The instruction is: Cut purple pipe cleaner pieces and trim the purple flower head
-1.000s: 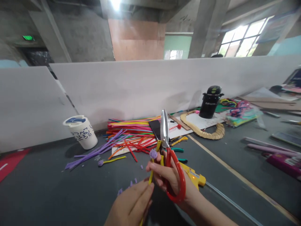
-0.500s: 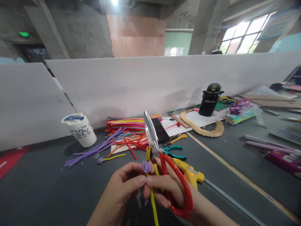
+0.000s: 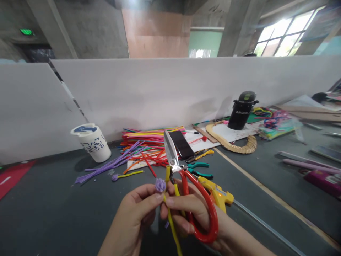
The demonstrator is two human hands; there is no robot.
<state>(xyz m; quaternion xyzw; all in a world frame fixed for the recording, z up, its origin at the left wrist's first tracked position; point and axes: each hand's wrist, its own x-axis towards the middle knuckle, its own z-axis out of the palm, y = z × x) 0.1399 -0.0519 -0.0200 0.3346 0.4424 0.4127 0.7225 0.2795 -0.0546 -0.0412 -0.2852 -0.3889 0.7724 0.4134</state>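
My left hand (image 3: 134, 220) pinches a small purple flower (image 3: 160, 185) on top of a yellow stem (image 3: 173, 227), thumb and forefinger closed on it. My right hand (image 3: 191, 211) is wrapped round red-handled scissors (image 3: 198, 202), their blades (image 3: 170, 151) together and pointing up, and its fingers also pinch the yellow stem. Both hands meet low in the middle, above the dark table (image 3: 53, 213).
A pile of coloured pipe cleaners (image 3: 144, 147) lies behind the hands, with a white paper cup (image 3: 92, 142) to the left. A yellow glue gun (image 3: 218, 195), green pliers (image 3: 199, 167), a phone (image 3: 182, 144) and a black jar (image 3: 242, 110) stand right. A white board wall (image 3: 160, 92) runs behind.
My left hand rose from below to pinch the purple flower at the stem's top. The scissors tilted left and came lower with my right hand.
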